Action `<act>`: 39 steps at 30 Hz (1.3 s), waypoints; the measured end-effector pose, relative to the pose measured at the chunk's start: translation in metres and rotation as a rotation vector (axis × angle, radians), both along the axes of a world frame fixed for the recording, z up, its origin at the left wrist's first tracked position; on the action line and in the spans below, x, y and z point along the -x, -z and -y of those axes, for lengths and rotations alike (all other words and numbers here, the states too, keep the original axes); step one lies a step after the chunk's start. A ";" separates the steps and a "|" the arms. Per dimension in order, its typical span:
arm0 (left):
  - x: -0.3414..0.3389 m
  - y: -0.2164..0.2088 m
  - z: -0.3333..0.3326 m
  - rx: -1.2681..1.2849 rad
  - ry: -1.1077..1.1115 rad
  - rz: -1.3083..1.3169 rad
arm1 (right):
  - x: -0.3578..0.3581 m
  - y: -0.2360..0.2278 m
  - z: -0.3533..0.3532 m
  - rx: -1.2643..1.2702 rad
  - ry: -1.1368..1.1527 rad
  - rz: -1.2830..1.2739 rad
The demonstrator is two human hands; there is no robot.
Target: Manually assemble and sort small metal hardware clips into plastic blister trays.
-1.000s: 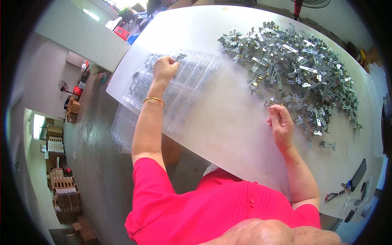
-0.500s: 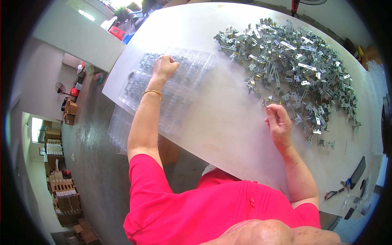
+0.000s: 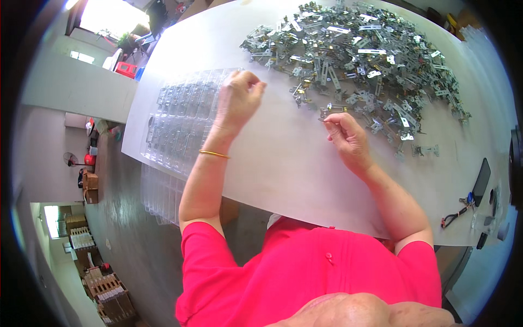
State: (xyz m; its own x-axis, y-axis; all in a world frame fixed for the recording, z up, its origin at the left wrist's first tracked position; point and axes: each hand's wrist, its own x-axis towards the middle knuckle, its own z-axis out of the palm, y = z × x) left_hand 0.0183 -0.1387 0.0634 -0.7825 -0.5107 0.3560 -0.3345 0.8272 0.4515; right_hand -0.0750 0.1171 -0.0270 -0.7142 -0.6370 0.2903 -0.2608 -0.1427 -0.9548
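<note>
My left hand [image 3: 238, 102], a gold bangle on its wrist, is raised over the right edge of a clear plastic compartment tray [image 3: 210, 79]. Its fingers are curled closed, and whatever they may hold is hidden. Small metal parts lie in several of the tray's compartments. My right hand [image 3: 348, 143] is at the near left edge of a big heap of metal brackets [image 3: 376, 60]. Thumb and forefinger pinch together at a small metal bracket [image 3: 323, 115] by the fingertips.
More clear trays [image 3: 158, 191] stick out below the table's left edge. A few loose brackets [image 3: 425, 150] lie near the heap. At the right are a dark phone [image 3: 481, 181], keys on a cord [image 3: 463, 210] and small plastic items. The white table [image 3: 272, 180] ends just before my body.
My left hand has moved right, from over the tray's middle to its right edge. The whole view has shifted; my right hand stays at the heap's edge, still pinching.
</note>
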 end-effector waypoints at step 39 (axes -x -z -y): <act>0.031 0.024 -0.050 -0.501 0.190 -0.253 | 0.000 0.008 -0.001 0.033 -0.037 0.061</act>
